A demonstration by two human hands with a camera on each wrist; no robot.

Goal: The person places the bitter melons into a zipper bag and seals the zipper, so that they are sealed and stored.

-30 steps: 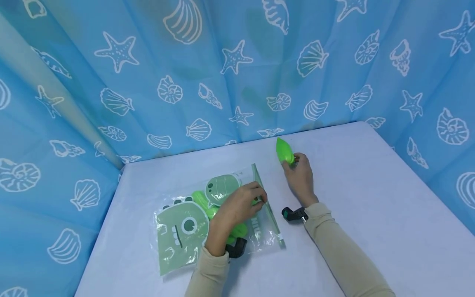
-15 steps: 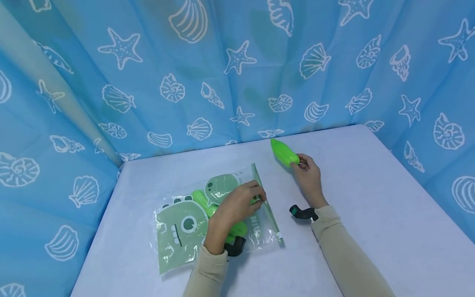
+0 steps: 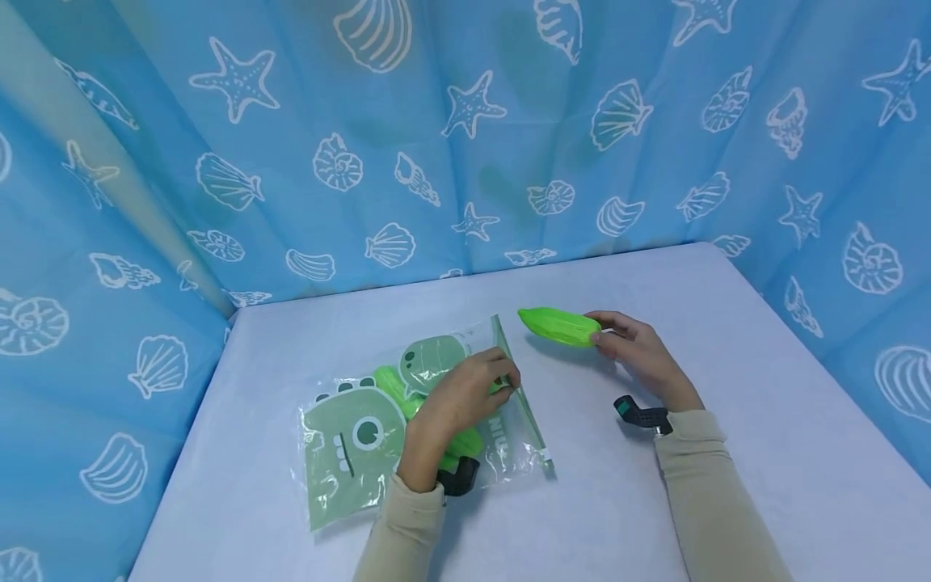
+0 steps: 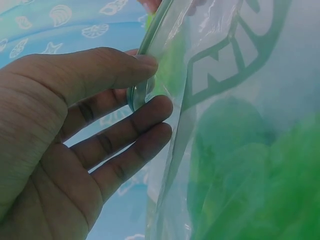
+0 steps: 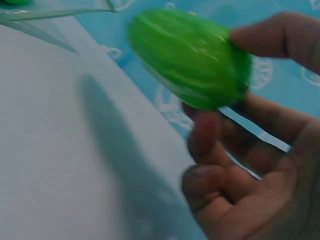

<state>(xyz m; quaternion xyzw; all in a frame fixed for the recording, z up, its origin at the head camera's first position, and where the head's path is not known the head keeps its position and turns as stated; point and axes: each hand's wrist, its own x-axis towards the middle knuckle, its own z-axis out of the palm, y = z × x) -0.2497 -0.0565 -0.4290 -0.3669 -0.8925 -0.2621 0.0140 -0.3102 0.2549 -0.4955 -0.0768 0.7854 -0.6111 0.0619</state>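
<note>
My right hand point(image 3: 643, 356) pinches the blunt end of a bright green, ridged, pointed toy vegetable point(image 3: 556, 325) between thumb and fingers. It is held above the table, its shadow below, and its tip points left towards a clear zip bag point(image 3: 330, 493) printed with a green one-eyed monster. In the right wrist view the vegetable point(image 5: 185, 55) is slightly blurred. My left hand point(image 3: 461, 396) reaches over the bag and pinches its zip edge; the left wrist view has thumb and fingertips on that edge point(image 4: 150, 45). More bright green things point(image 3: 393, 386) lie inside, partly hidden by print and hand.
The bag lies flat on a white-covered table point(image 3: 582, 501). A blue curtain point(image 3: 429, 162) with white shells and starfish stands behind and at both sides. A small black device point(image 3: 643, 412) sits at my right wrist, another point(image 3: 460, 477) at my left.
My right hand has moved right and a little towards me with the toy vegetable, which has turned from pointing away to pointing left. My left hand has kept its hold on the bag edge.
</note>
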